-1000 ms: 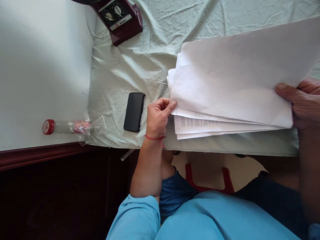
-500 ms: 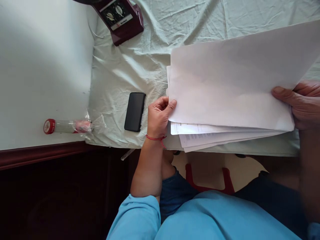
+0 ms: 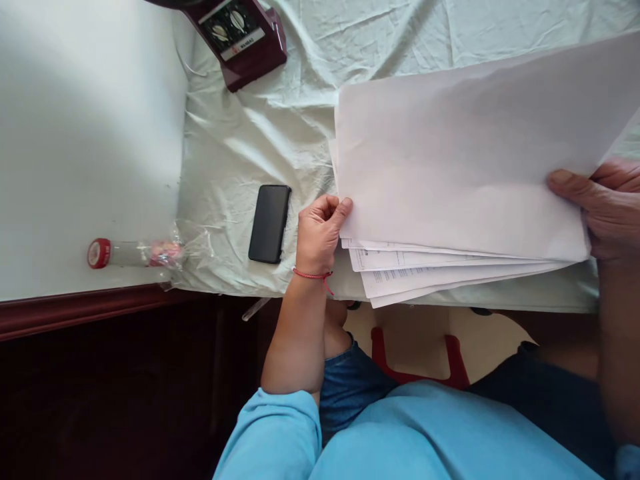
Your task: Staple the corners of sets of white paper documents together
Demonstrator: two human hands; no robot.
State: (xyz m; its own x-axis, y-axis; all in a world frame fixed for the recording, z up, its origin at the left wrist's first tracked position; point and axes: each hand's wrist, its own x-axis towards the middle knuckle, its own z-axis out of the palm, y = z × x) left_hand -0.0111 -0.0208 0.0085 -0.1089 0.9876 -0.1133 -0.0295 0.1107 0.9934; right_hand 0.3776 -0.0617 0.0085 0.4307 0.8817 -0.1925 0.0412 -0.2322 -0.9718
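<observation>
Several white paper sheets [image 3: 460,167] lie fanned in a loose stack, tilted up at the right, with a blank side on top. Lower printed sheets [image 3: 400,277] stick out along the near edge. My left hand [image 3: 321,227], with a red string at the wrist, pinches the left edge of the paper between thumb and fingers. At the right end, my right hand [image 3: 607,207] grips the stack, its thumb on top and its fingers partly hidden behind. How many sheets each hand holds cannot be made out.
A black phone [image 3: 270,224] lies on the pale tablecloth [image 3: 230,167] left of my left hand. Farther left is a red-capped clear container [image 3: 127,254] with plastic wrap. A dark red device with dials [image 3: 245,43] stands at the back. Below the table shows a red stool [image 3: 455,360].
The top sheet's left end has shifted slightly up and left. The sheets below have spread farther apart at the near edge. Both hands have barely moved.
</observation>
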